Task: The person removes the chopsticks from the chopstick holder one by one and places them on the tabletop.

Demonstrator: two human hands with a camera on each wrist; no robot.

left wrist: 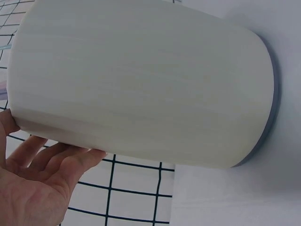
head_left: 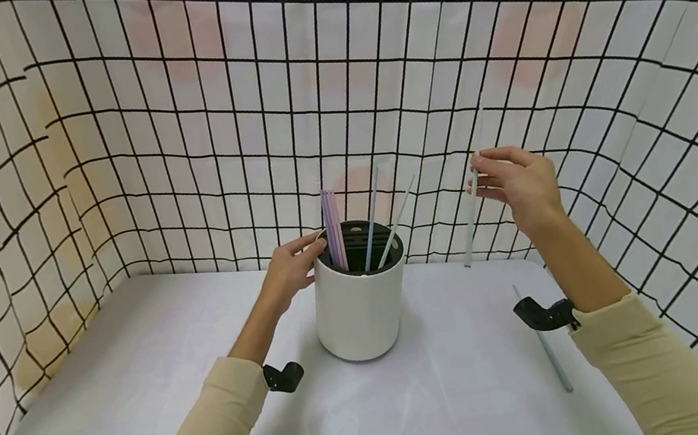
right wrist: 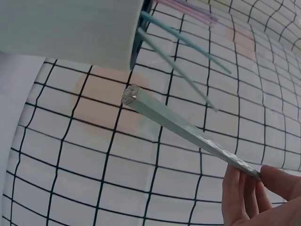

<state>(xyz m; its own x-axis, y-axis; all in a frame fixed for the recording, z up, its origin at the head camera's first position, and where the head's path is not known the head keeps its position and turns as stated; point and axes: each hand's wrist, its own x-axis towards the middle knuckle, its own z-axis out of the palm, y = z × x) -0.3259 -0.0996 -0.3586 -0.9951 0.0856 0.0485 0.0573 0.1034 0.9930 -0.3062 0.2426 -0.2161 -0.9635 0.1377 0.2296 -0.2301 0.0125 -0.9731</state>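
A white cylindrical utensil holder [head_left: 361,315] with a black slotted insert stands upright. My left hand [head_left: 291,269] grips its left side near the top, thumb at the rim and fingers along the outer wall [left wrist: 141,84]. To the right, my right hand [head_left: 520,185] pinches a pale green chopstick [right wrist: 174,125] between thumb and fingers, clear of the table. Its thick, silver-capped end points down and its thin end up. Inside the holder stand several pink and purple chopsticks [head_left: 334,231], a blue chopstick [head_left: 372,217] and a pale green one leaning right [head_left: 395,222].
Another grey-blue chopstick [head_left: 555,360] lies on the white-covered table [head_left: 435,403], below the right wrist. Black wire grid panels [head_left: 275,107] rise at the back and both sides, with white sheeting behind them.
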